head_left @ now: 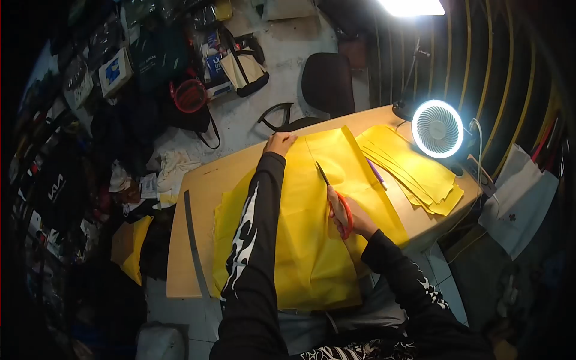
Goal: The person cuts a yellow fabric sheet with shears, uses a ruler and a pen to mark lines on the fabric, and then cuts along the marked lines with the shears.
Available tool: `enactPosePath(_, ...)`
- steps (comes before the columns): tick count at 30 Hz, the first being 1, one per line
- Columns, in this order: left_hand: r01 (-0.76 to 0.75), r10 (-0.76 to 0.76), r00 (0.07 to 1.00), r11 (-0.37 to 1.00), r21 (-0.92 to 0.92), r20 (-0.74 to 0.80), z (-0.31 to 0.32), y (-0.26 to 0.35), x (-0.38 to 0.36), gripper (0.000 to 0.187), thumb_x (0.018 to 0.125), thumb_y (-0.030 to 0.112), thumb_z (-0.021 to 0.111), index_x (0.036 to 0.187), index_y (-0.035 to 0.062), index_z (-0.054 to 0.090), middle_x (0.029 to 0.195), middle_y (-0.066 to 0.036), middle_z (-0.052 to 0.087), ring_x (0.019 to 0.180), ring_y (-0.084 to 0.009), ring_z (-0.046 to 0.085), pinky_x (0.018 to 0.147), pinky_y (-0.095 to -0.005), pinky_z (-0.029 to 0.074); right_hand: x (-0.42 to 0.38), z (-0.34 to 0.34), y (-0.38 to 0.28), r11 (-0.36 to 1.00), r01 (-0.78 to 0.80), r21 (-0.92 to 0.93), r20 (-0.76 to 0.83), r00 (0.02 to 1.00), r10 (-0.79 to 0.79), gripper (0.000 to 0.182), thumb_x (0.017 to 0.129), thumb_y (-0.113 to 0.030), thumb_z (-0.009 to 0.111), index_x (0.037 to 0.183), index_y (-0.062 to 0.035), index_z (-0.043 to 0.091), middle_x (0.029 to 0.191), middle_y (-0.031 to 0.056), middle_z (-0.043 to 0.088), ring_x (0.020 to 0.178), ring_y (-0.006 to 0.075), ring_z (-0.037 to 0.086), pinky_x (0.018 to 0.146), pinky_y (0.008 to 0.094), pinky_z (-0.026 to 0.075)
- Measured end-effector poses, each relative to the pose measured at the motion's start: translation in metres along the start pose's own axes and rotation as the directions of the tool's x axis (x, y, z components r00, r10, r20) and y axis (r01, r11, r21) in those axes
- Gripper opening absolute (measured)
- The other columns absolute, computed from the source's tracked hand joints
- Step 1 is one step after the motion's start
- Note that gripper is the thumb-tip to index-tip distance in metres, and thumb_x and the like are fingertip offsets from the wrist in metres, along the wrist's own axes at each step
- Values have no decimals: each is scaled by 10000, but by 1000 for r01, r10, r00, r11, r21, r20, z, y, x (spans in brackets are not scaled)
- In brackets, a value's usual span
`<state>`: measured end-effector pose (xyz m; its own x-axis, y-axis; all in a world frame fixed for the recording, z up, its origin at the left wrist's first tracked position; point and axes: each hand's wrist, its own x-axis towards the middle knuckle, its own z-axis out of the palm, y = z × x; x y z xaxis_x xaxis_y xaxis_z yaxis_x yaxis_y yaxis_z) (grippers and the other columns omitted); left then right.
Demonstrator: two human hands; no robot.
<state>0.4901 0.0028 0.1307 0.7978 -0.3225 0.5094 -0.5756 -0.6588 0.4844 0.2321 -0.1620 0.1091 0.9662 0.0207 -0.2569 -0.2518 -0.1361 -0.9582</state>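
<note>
Yellow sheet material [312,240] covers the middle of the wooden table [180,258] and hangs over its near edge. My left hand [280,143] is closed on the sheet's far edge. My right hand [351,217] holds red-handled scissors [346,210], their dark blades pointing up and left over the sheet. Whether the blades are fully closed is hard to tell. A purple object [377,174] lies beside the sheet's right edge, next to a stack of yellow pieces [414,171].
A lit round fan [437,129] and a lamp [414,6] stand at the table's back right. A dark strip [193,240] lies at the left end. Behind the table is a black chair [327,84]. Bags and clutter fill the left side.
</note>
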Motion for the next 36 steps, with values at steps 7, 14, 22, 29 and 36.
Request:
enactPosePath(7,30,-31,999,997,-65,-13,34,-26,-4,345,895,324,619,875,-20,624,742,-204,611,697,-331,617,636,-394,446,14,-3,3,1000,24,-13,17,1000,-23,739,895,-711,298,696,-19,465,465,53,426,342,181,479,362,303,401)
enactPosePath(14,-63,56,997,988,-140,-59,31,-30,9,328,899,285,631,894,-43,621,741,-197,616,653,-333,600,605,-376,446,26,-5,0,997,33,-72,-18,999,-35,738,902,-699,300,737,-9,503,504,70,473,389,196,518,406,315,429)
enactPosePath(22,-36,24,998,966,-256,-50,31,-29,11,376,912,314,630,871,-59,596,642,-141,536,594,-158,498,580,-328,420,31,0,-5,977,94,-191,-71,991,-110,719,952,-632,259,773,7,537,507,112,498,395,224,539,441,339,456)
enactPosePath(29,-72,63,997,956,-283,-39,28,-27,16,409,914,325,629,791,-52,526,587,-76,401,591,-88,363,528,-309,345,30,0,-16,989,-17,-149,-94,996,3,710,971,-582,313,567,-10,430,428,90,425,350,225,516,385,326,428)
enactPosePath(36,-36,39,999,952,-304,3,36,-38,19,426,929,336,618,773,-54,546,586,-24,459,598,-58,384,526,-281,340,34,-2,-3,960,164,-227,-80,979,-186,584,1011,-439,327,680,-3,528,434,150,434,367,306,502,385,375,402)
